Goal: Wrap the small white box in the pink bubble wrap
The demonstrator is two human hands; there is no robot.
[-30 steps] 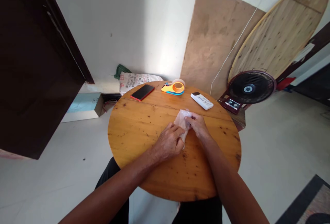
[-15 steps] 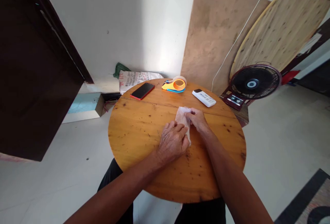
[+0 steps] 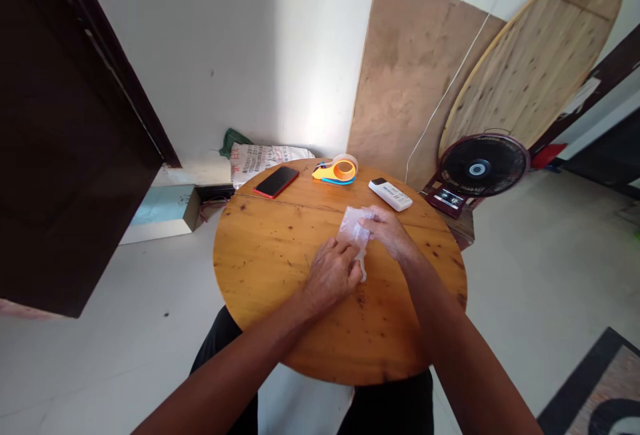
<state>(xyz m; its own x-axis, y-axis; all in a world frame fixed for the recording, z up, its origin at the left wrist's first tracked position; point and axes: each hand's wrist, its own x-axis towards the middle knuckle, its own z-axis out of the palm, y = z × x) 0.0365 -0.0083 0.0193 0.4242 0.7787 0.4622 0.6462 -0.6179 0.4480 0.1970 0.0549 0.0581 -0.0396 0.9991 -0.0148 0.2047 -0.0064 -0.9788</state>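
Note:
A piece of whitish, translucent wrap lies on the round wooden table, between my hands. My left hand rests over its near end, with bent fingers pressed on it. At the upper right edge of the wrap, my right hand pinches it between thumb and fingers. Whether anything is inside the wrap cannot be told. Beyond it stand an orange and blue tape dispenser with a clear roll and, to its right, a white device with a dark end.
A phone with a red edge lies at the table's back left. Behind the table are a printed sack and a wall. A black fan stands at the right, before a round wooden board.
My right hand has shifted slightly, and more of the wrap's upper part shows, spread flatter. My left hand's fingers have drawn a little lower on it. The view has tilted slightly.

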